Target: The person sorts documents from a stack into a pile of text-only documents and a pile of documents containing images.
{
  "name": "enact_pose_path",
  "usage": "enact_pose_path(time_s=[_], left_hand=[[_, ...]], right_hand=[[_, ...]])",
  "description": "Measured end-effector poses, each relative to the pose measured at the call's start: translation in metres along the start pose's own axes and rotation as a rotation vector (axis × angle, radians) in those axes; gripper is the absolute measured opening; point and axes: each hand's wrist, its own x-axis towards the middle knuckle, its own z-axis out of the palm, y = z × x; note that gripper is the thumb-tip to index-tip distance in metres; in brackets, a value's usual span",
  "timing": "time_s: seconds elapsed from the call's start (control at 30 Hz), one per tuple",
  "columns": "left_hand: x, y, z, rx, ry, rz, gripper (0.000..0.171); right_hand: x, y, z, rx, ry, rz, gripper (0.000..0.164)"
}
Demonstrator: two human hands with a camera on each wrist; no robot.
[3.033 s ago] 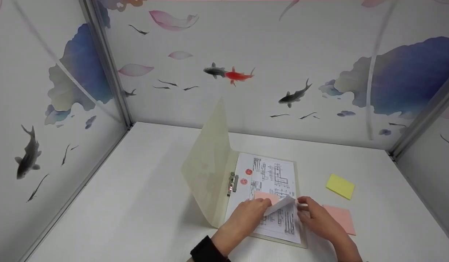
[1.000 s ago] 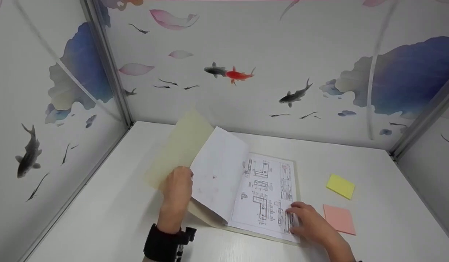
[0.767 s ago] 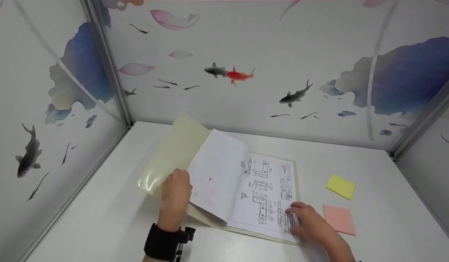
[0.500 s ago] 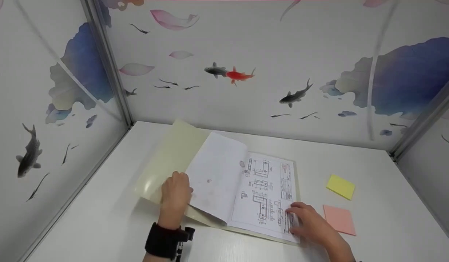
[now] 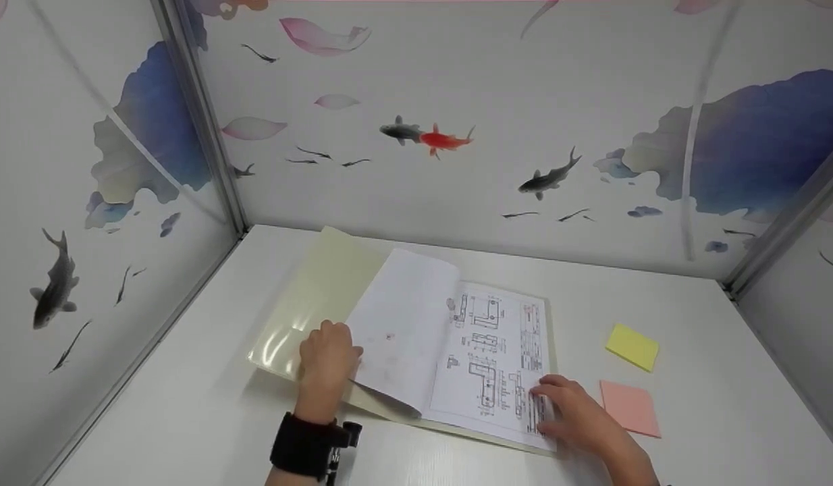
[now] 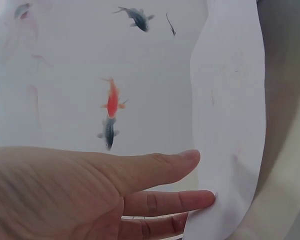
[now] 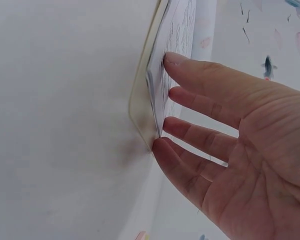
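An open cream folder (image 5: 302,283) lies on the white table, holding sheets of printed technical drawings (image 5: 487,358). One sheet is turned over to the left, its blank white back (image 5: 403,317) up and curved, with the cover beneath it. My left hand (image 5: 327,364) is at that turned sheet's left edge; in the left wrist view its thumb and fingers are extended, the fingertips touching the paper (image 6: 230,125). On the lower right of the drawing page rests my right hand (image 5: 578,415); the right wrist view shows its fingertips touching the page's edge.
A yellow sticky-note pad (image 5: 632,347) and a pink sticky-note pad (image 5: 630,408) lie right of the folder. Decorated walls (image 5: 322,196) close off the table's back and sides. A black wristband (image 5: 302,445) is on my left wrist.
The top sheet, with a pink note on it, has been turned left, showing another drawing. The cover has tilted down to the left, and my left hand has moved left. My right hand has shifted onto the page.
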Motion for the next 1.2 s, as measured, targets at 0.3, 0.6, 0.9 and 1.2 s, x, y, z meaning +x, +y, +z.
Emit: enact_pose_path(time_s=[0.3,0.6,0.9,1.2], left_hand=[[-0.001,0.009,-0.008,-0.166,0.063,0.071,0.015],[-0.003,0.029,-0.010,-0.415,-0.054,0.435,0.047],[-0.001,0.047,-0.004,-0.513,-0.188,0.395,0.067],[-0.004,0.050,0.005,-0.362,-0.155,0.379,0.053]], right_hand=[[-0.002,0.000,-0.001,-0.009,0.008,-0.013,0.049],[-0.002,0.000,-0.001,-0.009,0.007,0.004,0.049],[-0.001,0.001,-0.001,0.029,0.003,0.016,0.047],[-0.002,0.006,-0.005,0.081,0.007,-0.084,0.052]])
